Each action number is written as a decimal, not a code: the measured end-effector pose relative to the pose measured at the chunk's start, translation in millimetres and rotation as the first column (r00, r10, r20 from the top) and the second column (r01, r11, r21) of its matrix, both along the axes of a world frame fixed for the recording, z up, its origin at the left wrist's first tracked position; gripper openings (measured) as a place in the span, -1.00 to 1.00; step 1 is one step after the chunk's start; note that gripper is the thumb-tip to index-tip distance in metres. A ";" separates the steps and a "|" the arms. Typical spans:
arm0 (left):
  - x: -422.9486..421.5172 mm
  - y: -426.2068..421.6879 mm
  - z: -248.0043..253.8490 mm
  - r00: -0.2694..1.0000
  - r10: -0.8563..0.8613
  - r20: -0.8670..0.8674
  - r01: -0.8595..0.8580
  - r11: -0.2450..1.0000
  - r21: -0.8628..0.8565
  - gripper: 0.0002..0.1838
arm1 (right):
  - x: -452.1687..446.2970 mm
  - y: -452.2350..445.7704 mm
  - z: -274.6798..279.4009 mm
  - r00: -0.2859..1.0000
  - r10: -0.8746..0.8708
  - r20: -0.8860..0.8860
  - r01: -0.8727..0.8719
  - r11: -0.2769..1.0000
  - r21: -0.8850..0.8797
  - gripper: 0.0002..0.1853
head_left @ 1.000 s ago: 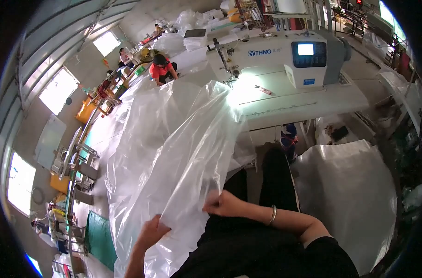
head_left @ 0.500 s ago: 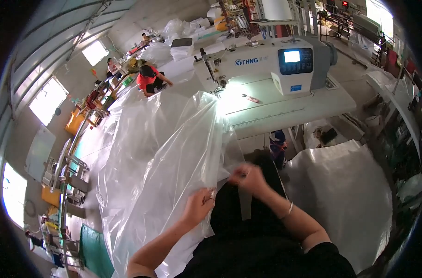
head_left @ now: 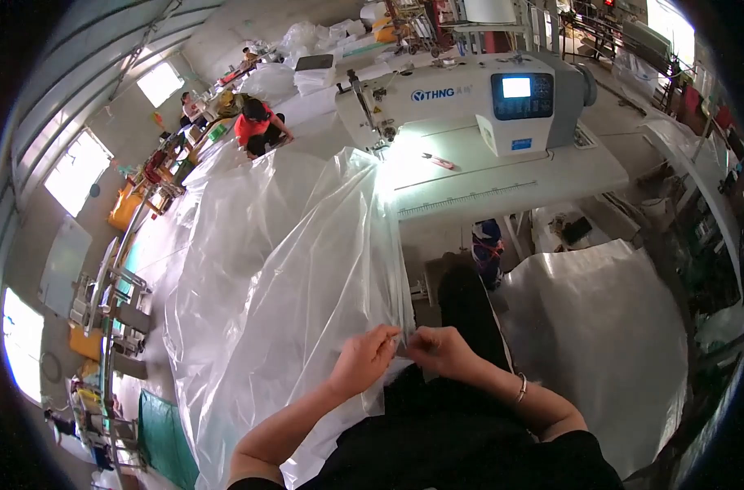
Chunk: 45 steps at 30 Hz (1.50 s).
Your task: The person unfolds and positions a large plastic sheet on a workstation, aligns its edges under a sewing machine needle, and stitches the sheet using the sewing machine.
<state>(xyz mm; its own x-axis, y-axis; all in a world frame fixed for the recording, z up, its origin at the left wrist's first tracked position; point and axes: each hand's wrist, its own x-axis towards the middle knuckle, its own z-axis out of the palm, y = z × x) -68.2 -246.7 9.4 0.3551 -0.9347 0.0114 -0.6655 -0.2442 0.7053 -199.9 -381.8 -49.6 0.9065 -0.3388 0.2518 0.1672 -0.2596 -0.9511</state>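
Observation:
A large clear plastic sheet (head_left: 266,269) hangs in folds from the lit needle area of a white sewing machine (head_left: 461,102) down to my lap. My left hand (head_left: 365,359) is closed in a pinch on the sheet's gathered right edge. Close beside it, my right hand (head_left: 445,351) has its fingers pinched together at the same edge, fingertips nearly touching the left ones. The fingertips partly hide the plastic between them. On the machine bed lies a small pink-handled tool (head_left: 439,161), apart from both hands.
To the right of my legs stands a stiff, shiny translucent sheet (head_left: 592,343). A co-worker in a red top (head_left: 253,126) crouches beyond the plastic. Metal frames (head_left: 111,327) line the left side, near a green cloth (head_left: 164,437). A white thread cone (head_left: 488,10) stands behind the machine.
My right hand has come down and left to the sheet's edge beside my left hand. My left hand has shifted slightly right, and the sheet's edge is drawn together.

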 end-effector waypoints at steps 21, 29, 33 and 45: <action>3.7 -20.9 20.7 0.938 0.054 -0.342 -0.039 0.998 0.051 -0.73 | 104.3 6.5 -50.8 0.991 0.035 0.131 -0.122 0.649 0.751 -0.79; 8.3 -19.1 -1.0 0.991 -0.123 -0.061 0.119 0.991 -0.058 -0.78 | 170.2 -146.9 20.7 0.802 -0.589 0.098 0.566 0.698 -0.439 -0.75; 15.4 -20.1 -4.8 0.971 -0.220 -0.096 0.211 0.973 -0.094 -0.87 | 238.4 -183.5 30.2 0.742 -0.663 0.104 0.532 0.487 -0.692 -0.74; 38.1 -8.5 -26.1 0.905 -0.262 -0.336 0.168 0.944 -0.283 -0.76 | 258.0 -170.0 38.8 0.731 -0.660 -0.175 0.078 0.336 -0.939 -0.85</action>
